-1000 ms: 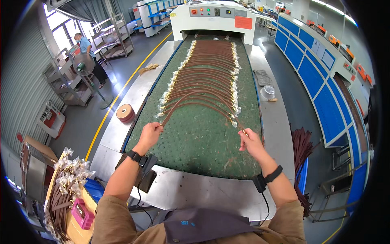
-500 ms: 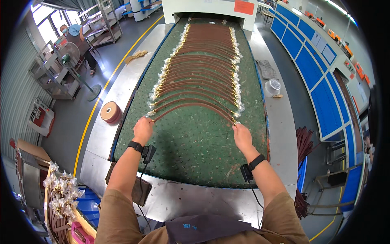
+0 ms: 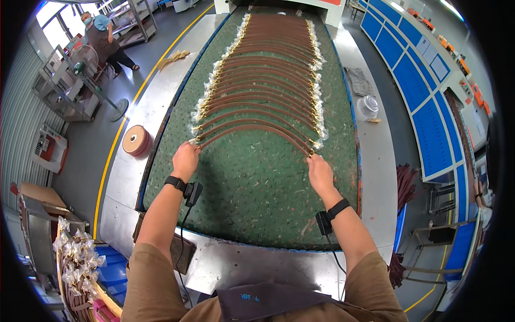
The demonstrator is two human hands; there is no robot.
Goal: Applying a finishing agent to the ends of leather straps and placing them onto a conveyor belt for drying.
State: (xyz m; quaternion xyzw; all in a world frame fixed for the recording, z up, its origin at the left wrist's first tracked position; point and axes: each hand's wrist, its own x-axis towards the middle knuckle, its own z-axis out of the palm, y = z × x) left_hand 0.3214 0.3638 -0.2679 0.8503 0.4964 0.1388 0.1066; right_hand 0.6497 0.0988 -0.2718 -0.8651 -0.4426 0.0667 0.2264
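Note:
Both my hands hold a brown strap (image 3: 252, 128) with gold-coloured metal ends, bowed in an arch away from me. My left hand (image 3: 185, 160) is closed on its left end, and my right hand (image 3: 321, 174) pinches the right end. The strap lies at the near end of a long row of similar straps (image 3: 263, 79), laid crosswise on a studded green conveyor belt (image 3: 252, 198). Clear plastic wraps the ends of the straps in the row. Whether the held strap's ends are wrapped is hidden by my fingers.
A reddish-brown roll (image 3: 137, 141) and gloves (image 3: 174, 59) sit on the left metal ledge. On the right ledge are a clear plastic tub (image 3: 367, 107) and a grey cloth (image 3: 359, 81). A crate of wrapped straps (image 3: 78, 263) stands lower left. A co-worker (image 3: 102, 40) stands beyond a fan (image 3: 86, 61).
The held strap and both hands stay near the row's near end, with the left hand slightly farther left. The view has shifted a little, and the co-worker's pose has changed.

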